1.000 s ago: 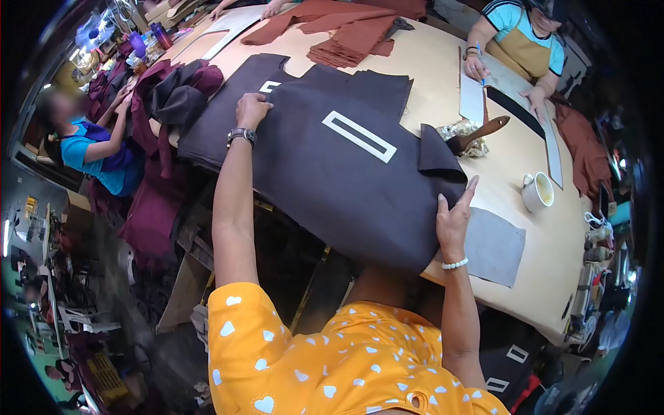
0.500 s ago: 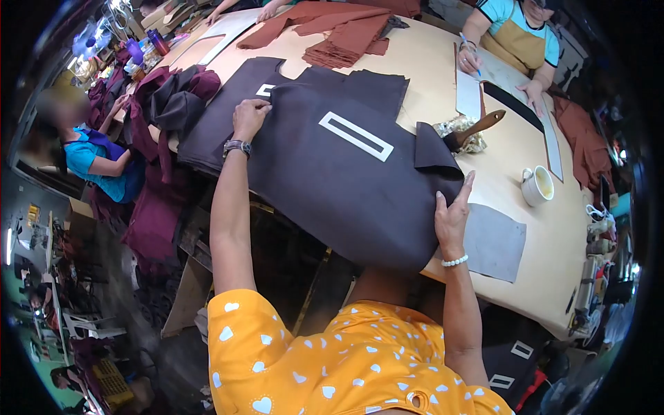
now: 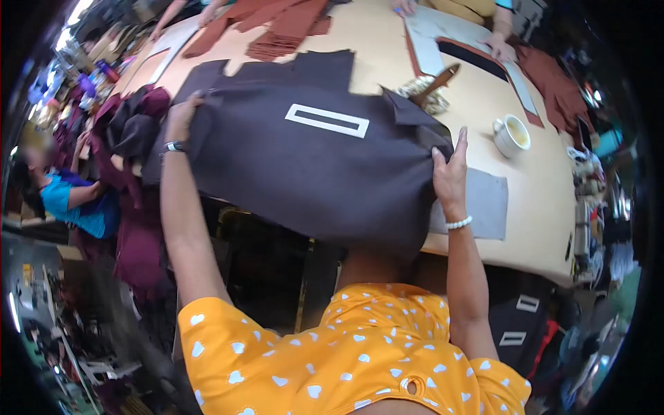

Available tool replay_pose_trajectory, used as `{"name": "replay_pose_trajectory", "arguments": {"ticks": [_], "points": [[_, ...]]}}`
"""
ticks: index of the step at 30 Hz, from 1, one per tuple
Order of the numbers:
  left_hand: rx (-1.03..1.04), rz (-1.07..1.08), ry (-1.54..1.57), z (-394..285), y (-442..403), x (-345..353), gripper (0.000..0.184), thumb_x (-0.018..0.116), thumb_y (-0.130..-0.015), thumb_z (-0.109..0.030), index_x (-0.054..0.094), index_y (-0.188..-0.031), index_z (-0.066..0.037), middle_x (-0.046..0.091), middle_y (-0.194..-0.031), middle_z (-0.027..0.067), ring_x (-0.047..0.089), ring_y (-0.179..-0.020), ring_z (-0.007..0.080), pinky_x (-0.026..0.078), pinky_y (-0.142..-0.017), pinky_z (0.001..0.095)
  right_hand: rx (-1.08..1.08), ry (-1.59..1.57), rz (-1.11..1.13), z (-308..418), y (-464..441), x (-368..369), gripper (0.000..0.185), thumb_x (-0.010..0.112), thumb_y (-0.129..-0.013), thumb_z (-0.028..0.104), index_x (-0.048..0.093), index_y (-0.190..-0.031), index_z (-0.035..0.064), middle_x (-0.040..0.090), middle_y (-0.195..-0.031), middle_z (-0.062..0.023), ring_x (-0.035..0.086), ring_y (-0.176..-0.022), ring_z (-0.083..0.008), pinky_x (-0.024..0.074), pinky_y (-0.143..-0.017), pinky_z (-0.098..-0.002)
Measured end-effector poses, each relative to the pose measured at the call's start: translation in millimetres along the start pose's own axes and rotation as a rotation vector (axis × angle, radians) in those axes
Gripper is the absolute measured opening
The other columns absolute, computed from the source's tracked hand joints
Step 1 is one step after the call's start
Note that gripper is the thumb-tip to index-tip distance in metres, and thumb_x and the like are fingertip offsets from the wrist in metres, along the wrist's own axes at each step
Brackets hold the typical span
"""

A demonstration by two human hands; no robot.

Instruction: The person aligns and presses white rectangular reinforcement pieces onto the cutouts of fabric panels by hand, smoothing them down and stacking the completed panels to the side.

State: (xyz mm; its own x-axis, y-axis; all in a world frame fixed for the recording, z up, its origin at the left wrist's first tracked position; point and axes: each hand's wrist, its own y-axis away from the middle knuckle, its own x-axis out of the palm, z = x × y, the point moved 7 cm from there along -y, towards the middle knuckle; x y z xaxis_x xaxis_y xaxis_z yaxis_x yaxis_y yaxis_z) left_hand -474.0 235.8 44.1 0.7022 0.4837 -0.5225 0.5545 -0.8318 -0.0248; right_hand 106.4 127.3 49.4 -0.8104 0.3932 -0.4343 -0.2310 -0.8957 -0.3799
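Note:
A large dark fabric panel point(image 3: 304, 180) with a white rectangular frame-shaped patch point(image 3: 362, 129) is stretched between my two hands. My left hand point(image 3: 182, 116) pinches its upper left edge above other dark pieces on the table. At the right edge my right hand point(image 3: 449, 176) grips the panel between thumb and fingers, the fingers pointing up. The panel's near edge hangs over the table edge, and its far right corner is folded up. Just beyond that corner lies a wooden-handled brush point(image 3: 440, 81) on a crumpled patterned cloth point(image 3: 434, 104).
A white cup point(image 3: 508, 143) with yellowish contents and a grey sheet point(image 3: 488, 207) are on the right. Rust fabric pieces point(image 3: 287, 34) lie at the back. Across the table, another person's hand point(image 3: 495, 45) rests by a pale template point(image 3: 432, 45). A blue-clad person point(image 3: 79, 200) handles maroon fabric at left.
My left hand has moved left and slightly down in view, drawing the panel out wider and flatter. The right hand keeps its grip. The whole view has shifted.

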Motion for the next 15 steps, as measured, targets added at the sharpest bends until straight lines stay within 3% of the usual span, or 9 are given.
{"name": "replay_pose_trajectory", "arguments": {"ticks": [3, 5, 7, 8, 9, 11, 12, 15], "points": [[-0.084, -0.089, 0.045, 20.9, -43.6, -28.8, 0.032, 0.07, -0.076, -0.032, 0.068, -0.086, -0.001, 0.064, -0.078, 0.0037, 0.058, -0.066, 0.0119, 0.046, -0.06, 0.0263, 0.009, 0.121, 0.007, -16.8, -9.8, -43.6, 0.072, 0.057, -0.08, 0.005, 0.014, -0.136, -0.0101, 0.025, -0.139, -0.0301, 0.025, -0.132, -0.0356, 0.0218, -0.108, -0.033], [0.062, -0.201, 0.072, 40.1, -89.0, -52.4, 0.027, 0.073, -0.073, -0.024, 0.067, -0.09, -0.003, 0.064, -0.082, 0.0034, 0.059, -0.069, 0.0126, 0.047, -0.063, 0.0272, 0.038, 0.062, -0.006, -47.9, -11.3, -73.0, 0.075, 0.06, -0.079, 0.005, 0.014, -0.136, -0.0103, 0.028, -0.139, -0.0282, 0.027, -0.131, -0.0321, 0.0234, -0.107, -0.0332], [0.053, -0.155, 0.098, 28.4, -90.2, -57.6, 0.028, 0.074, -0.072, -0.018, 0.066, -0.094, -0.002, 0.064, -0.088, 0.0033, 0.059, -0.075, 0.0133, 0.047, -0.068, 0.0274, 0.119, -0.003, 0.02, -68.8, -5.7, -101.8, 0.076, 0.061, -0.079, 0.004, 0.014, -0.136, -0.0107, 0.03, -0.138, -0.0267, 0.029, -0.13, -0.0295, 0.0245, -0.107, -0.0331], [0.05, -0.13, 0.138, 22.5, -87.9, -56.4, 0.029, 0.074, -0.072, -0.019, 0.066, -0.094, -0.002, 0.064, -0.089, 0.0036, 0.059, -0.077, 0.0135, 0.046, -0.069, 0.0274, 0.173, -0.046, 0.031, -82.6, -0.5, -115.6, 0.078, 0.061, -0.079, 0.002, 0.013, -0.139, -0.0061, 0.034, -0.137, -0.0245, 0.041, -0.122, -0.0264, 0.0334, -0.101, -0.0323], [0.046, -0.108, 0.177, 18.7, -86.9, -52.6, 0.029, 0.073, -0.072, -0.019, 0.066, -0.094, -0.001, 0.064, -0.09, 0.004, 0.059, -0.079, 0.0137, 0.046, -0.07, 0.0273, 0.18, -0.019, 0.025, -84.5, 5.1, -130.3, 0.078, 0.061, -0.079, 0.002, 0.013, -0.14, -0.004, 0.036, -0.136, -0.0239, 0.045, -0.118, -0.0255, 0.0359, -0.098, -0.032], [0.03, -0.137, 0.025, 32.9, -116.2, -55.3, 0.032, 0.074, -0.071, -0.021, 0.066, -0.095, -0.001, 0.063, -0.09, 0.0035, 0.058, -0.076, 0.0141, 0.046, -0.067, 0.0273, 0.191, 0.032, 0.021, -83.3, 17.7, -155.7, 0.079, 0.061, -0.079, 0.0, 0.012, -0.141, 0.0002, 0.038, -0.135, -0.0226, 0.051, -0.11, -0.0239, 0.0407, -0.093, -0.0315], [0.086, -0.119, -0.121, 24.0, -115.6, -50.5, 0.043, 0.075, -0.069, -0.029, 0.064, -0.098, 0.001, 0.064, -0.088, 0.006, 0.058, -0.074, 0.0154, 0.045, -0.066, 0.0274, 0.182, 0.023, -0.008, -87.3, 23.7, -167.7, 0.08, 0.06, -0.079, -0.001, 0.013, -0.143, 0.0057, 0.046, -0.127, -0.0229, 0.057, -0.1, -0.0227, 0.0448, -0.086, -0.0314], [-0.024, -0.105, -0.339, 23.0, -95.4, -28.5, 0.054, 0.074, -0.067, -0.037, 0.061, -0.1, 0.005, 0.063, -0.083, 0.0093, 0.057, -0.069, 0.0161, 0.044, -0.064, 0.0266, 0.062, 0.334, -0.08, -91.6, 34.9, -203.4, 0.079, 0.059, -0.079, -0.002, 0.013, -0.143, 0.0062, 0.051, -0.121, -0.0237, 0.059, -0.097, -0.0232, 0.0449, -0.085, -0.0316]]}}
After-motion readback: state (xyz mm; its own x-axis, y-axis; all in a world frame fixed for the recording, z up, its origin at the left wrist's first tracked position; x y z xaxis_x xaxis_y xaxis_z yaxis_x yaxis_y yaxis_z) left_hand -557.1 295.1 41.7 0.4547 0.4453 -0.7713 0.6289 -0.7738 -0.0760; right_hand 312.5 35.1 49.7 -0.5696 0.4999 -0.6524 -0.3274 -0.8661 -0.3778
